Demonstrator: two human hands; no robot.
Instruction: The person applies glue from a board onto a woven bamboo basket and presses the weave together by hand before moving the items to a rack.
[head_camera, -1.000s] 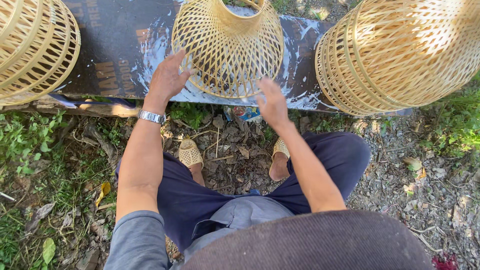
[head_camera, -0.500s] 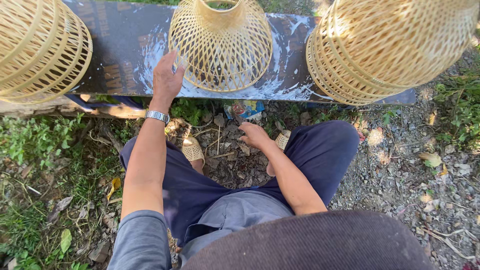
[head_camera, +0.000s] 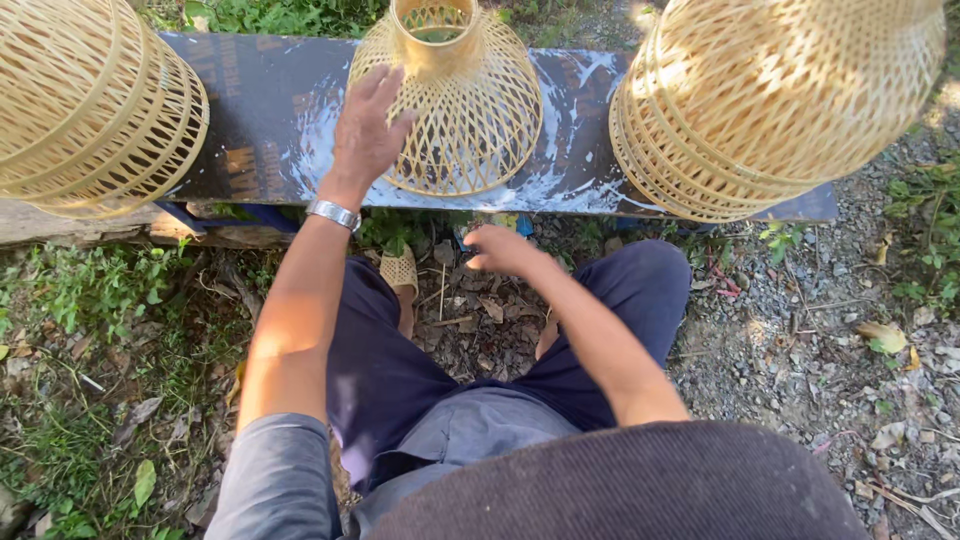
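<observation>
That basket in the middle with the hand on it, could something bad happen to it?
Maybe. The middle woven basket stands near the front edge of the dark board, steadied only by the left hand, so a push could tip it off. The right hand is down by the ground, not helping. The board looks wet and might be slippery.

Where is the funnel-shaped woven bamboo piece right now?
In the head view, the funnel-shaped bamboo piece stands wide end down at the middle of the dark board, between two larger woven baskets, with the left hand against its left side.
</observation>
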